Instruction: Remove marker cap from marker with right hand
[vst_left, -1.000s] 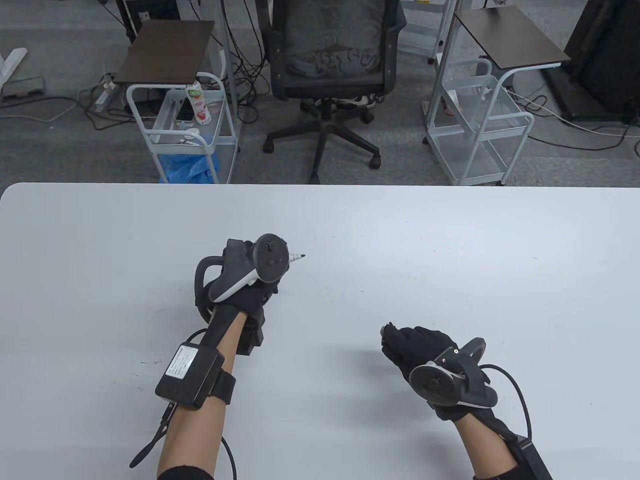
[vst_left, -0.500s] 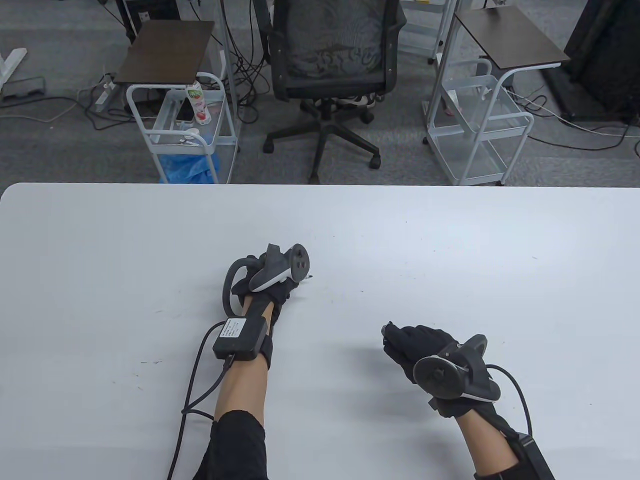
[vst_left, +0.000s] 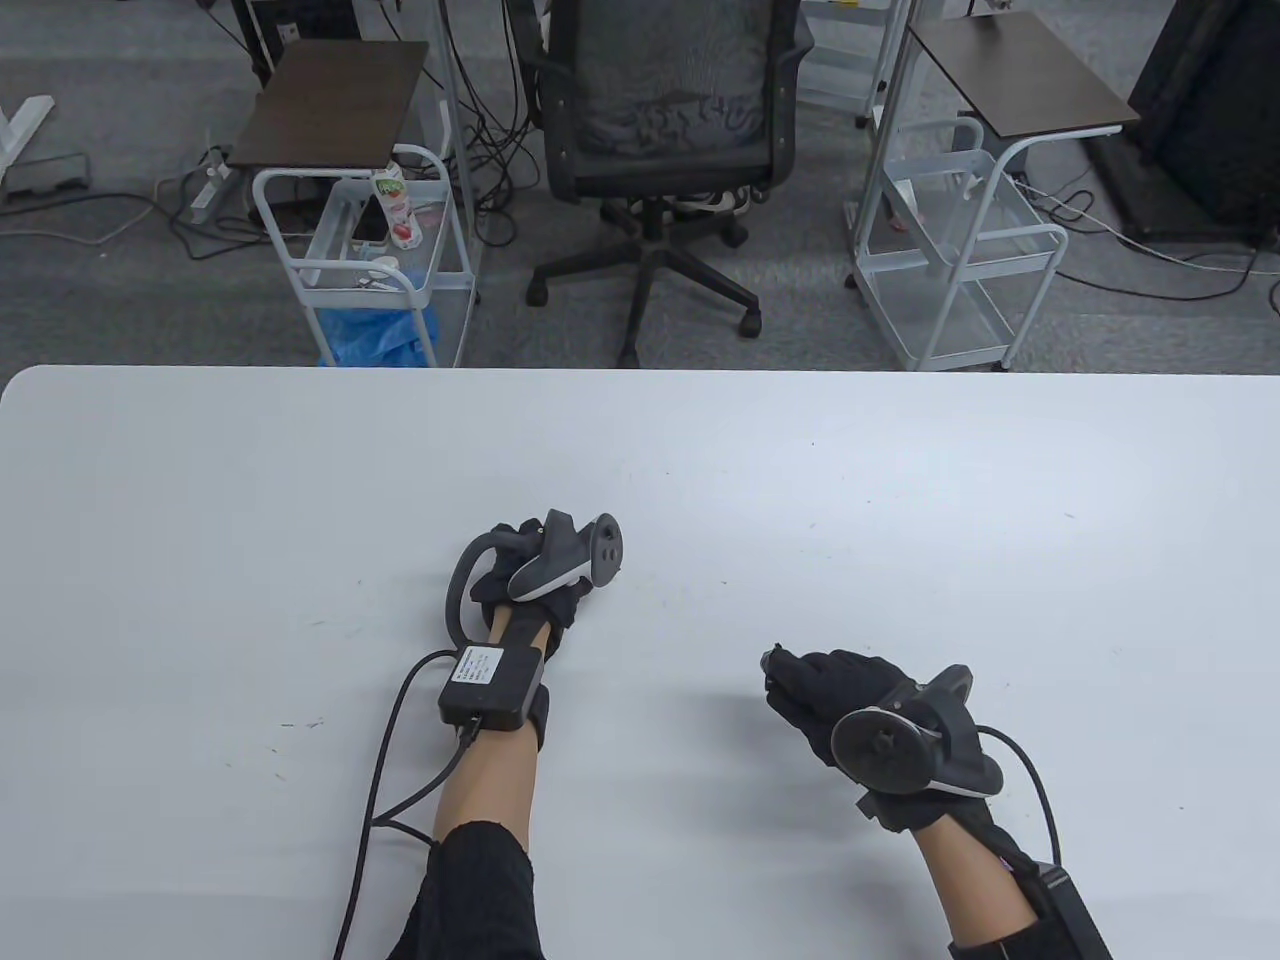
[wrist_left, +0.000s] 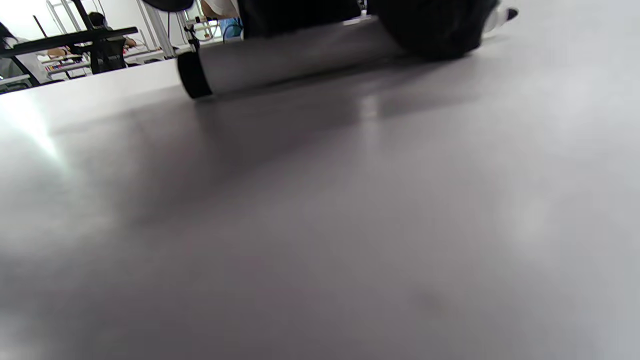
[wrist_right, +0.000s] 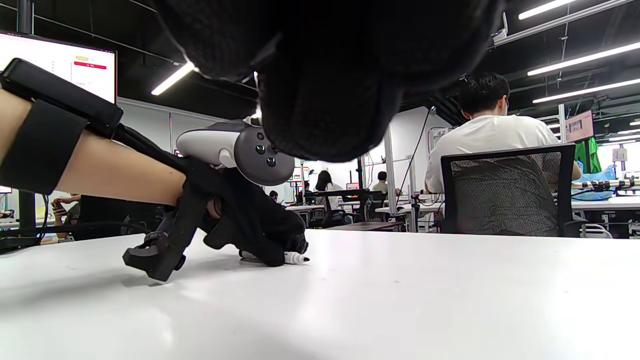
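Note:
The marker (wrist_left: 280, 55) is uncapped, a grey barrel with a black end, and lies flat on the white table (vst_left: 900, 480). My left hand (vst_left: 560, 600) rests over it and grips it. Its white tip shows under that hand in the right wrist view (wrist_right: 297, 258). In the table view the hand and tracker hide the marker. My right hand (vst_left: 800, 685) is to the right and nearer me, apart from the marker, with its fingers curled together. A small dark piece, seemingly the marker cap (vst_left: 771, 658), sticks out at its fingertips.
A black office chair (vst_left: 665, 120) and two white wire carts (vst_left: 370, 260) (vst_left: 960, 250) stand on the floor beyond the table's far edge. A cable (vst_left: 385, 740) runs from my left wrist unit across the table toward me.
My left hand has turned and lowered the marker from pointing up and right down flat onto the table. My right hand has barely moved.

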